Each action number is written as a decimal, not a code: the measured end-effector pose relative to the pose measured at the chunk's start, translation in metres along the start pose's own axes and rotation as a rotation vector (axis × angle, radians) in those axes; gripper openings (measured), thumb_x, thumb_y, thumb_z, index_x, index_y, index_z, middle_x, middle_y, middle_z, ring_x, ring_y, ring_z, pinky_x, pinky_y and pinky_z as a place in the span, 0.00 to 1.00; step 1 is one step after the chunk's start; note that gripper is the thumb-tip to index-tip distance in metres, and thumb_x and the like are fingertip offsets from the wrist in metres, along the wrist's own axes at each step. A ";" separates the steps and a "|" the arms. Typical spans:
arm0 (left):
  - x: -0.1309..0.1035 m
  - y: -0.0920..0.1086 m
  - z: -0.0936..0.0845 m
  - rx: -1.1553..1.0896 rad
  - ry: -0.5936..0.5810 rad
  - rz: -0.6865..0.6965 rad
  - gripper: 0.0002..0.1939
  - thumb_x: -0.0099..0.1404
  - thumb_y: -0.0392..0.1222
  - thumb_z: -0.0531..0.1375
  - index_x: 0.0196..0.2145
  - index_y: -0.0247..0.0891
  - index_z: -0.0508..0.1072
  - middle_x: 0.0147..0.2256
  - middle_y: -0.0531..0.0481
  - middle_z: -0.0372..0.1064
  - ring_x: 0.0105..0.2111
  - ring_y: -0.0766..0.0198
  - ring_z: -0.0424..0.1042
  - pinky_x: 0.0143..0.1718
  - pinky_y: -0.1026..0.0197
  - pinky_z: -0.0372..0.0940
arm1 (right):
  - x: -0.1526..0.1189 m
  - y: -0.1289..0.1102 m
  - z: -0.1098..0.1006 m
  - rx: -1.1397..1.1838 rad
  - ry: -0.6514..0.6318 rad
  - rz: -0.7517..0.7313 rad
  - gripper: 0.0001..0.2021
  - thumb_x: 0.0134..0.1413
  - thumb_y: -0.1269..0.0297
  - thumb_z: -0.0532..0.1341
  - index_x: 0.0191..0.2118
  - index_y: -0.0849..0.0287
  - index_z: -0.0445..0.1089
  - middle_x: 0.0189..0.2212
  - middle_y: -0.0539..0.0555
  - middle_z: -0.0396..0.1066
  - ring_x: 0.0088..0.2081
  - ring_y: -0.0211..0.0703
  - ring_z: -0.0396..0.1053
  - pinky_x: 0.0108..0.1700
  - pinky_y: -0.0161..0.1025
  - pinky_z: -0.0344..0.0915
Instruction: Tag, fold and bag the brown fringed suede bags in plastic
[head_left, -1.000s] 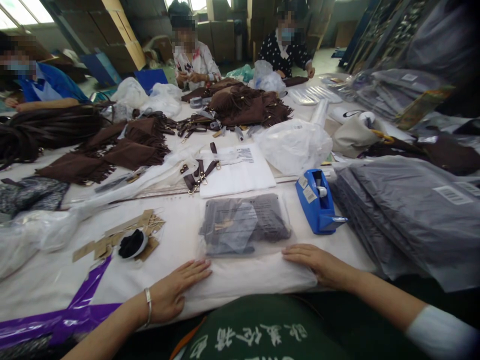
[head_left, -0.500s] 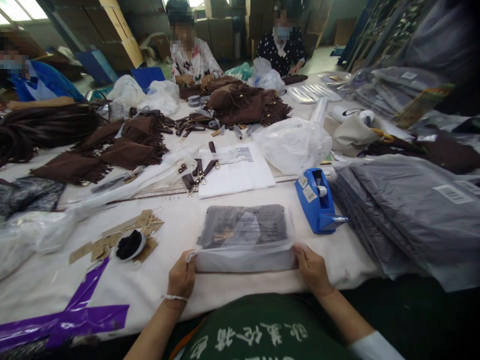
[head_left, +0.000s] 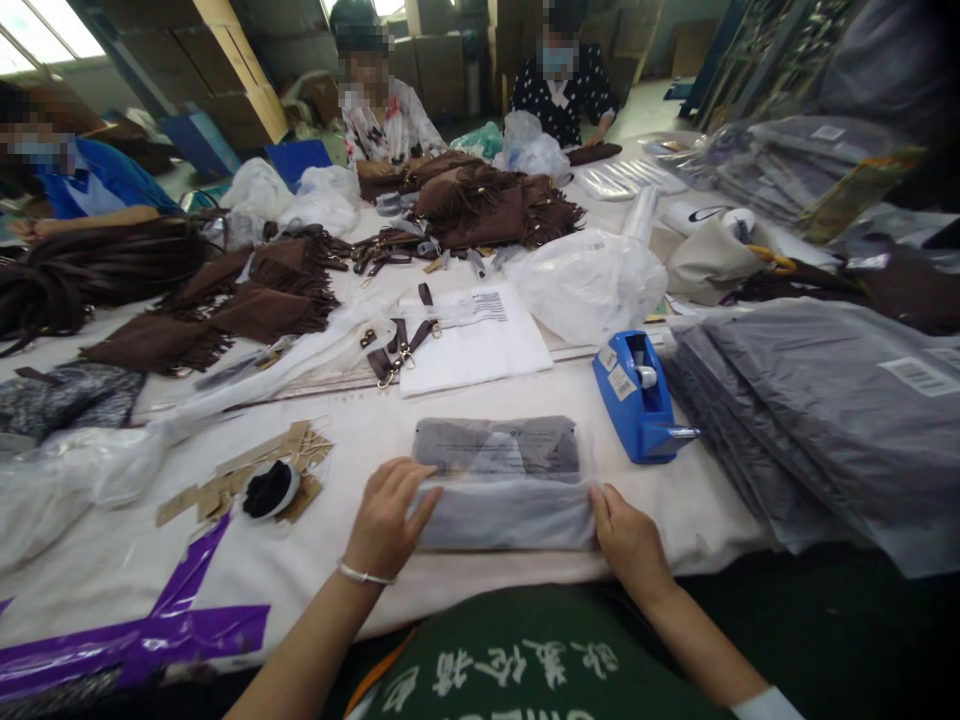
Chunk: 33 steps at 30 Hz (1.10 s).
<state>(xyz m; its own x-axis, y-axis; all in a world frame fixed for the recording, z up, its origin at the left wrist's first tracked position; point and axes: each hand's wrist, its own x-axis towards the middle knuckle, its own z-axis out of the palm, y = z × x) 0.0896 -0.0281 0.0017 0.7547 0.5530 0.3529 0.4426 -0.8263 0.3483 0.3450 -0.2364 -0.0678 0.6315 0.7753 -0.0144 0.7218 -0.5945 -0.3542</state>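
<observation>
A dark flat item in a frosted plastic bag [head_left: 510, 515] lies on the white table in front of me, its near part covered by a folded-over layer of plastic. My left hand [head_left: 391, 510] rests at the bag's left end, fingers apart, the fingertips on the fold. At the right end, my right hand [head_left: 628, 535] pinches the corner of the fold between thumb and fingers. Right of the bag stands a blue tape dispenser [head_left: 637, 400].
Bagged grey items [head_left: 825, 420] are stacked at the right. Paper tags [head_left: 307, 450] and a small bowl [head_left: 270, 490] lie left. Brown fringed bags [head_left: 480, 205], straps [head_left: 405, 345] and clear plastic [head_left: 589, 280] lie farther back. Three people sit across the table.
My left hand has moved right from the bag's left corner onto its fold, and its fingers have opened. The fold now reaches slightly farther up the bag. My right hand has hardly moved.
</observation>
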 end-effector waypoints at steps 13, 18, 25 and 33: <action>0.020 0.012 0.064 -0.189 -0.198 -0.060 0.08 0.64 0.43 0.55 0.30 0.37 0.68 0.30 0.47 0.67 0.35 0.56 0.63 0.39 0.52 0.61 | 0.012 0.008 -0.011 0.007 -0.020 0.025 0.20 0.63 0.52 0.43 0.26 0.54 0.62 0.19 0.50 0.70 0.24 0.43 0.68 0.26 0.37 0.48; 0.033 0.016 0.055 -0.250 -0.425 -0.081 0.10 0.59 0.46 0.60 0.26 0.38 0.70 0.27 0.50 0.68 0.33 0.57 0.65 0.36 0.55 0.59 | 0.012 0.008 -0.012 -0.009 -0.023 0.009 0.20 0.63 0.53 0.43 0.26 0.54 0.62 0.20 0.49 0.70 0.23 0.41 0.67 0.26 0.37 0.47; 0.043 0.017 0.044 -0.426 -0.564 -0.206 0.03 0.57 0.39 0.58 0.28 0.37 0.70 0.30 0.51 0.69 0.34 0.61 0.67 0.38 0.61 0.60 | 0.010 0.005 -0.011 -0.006 -0.015 0.026 0.21 0.64 0.52 0.41 0.28 0.55 0.62 0.21 0.51 0.71 0.25 0.42 0.68 0.27 0.38 0.46; 0.059 0.020 0.029 0.005 -0.864 0.020 0.04 0.54 0.40 0.63 0.26 0.39 0.73 0.28 0.49 0.70 0.35 0.55 0.68 0.38 0.56 0.57 | 0.008 0.007 -0.012 -0.001 -0.035 0.033 0.20 0.63 0.52 0.41 0.28 0.55 0.62 0.22 0.50 0.70 0.25 0.41 0.68 0.27 0.38 0.45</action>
<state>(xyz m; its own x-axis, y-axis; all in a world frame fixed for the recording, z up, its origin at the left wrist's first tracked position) 0.1568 -0.0148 0.0040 0.8653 0.2651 -0.4254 0.4258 -0.8365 0.3450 0.3585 -0.2364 -0.0589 0.6446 0.7623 -0.0590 0.7010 -0.6201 -0.3523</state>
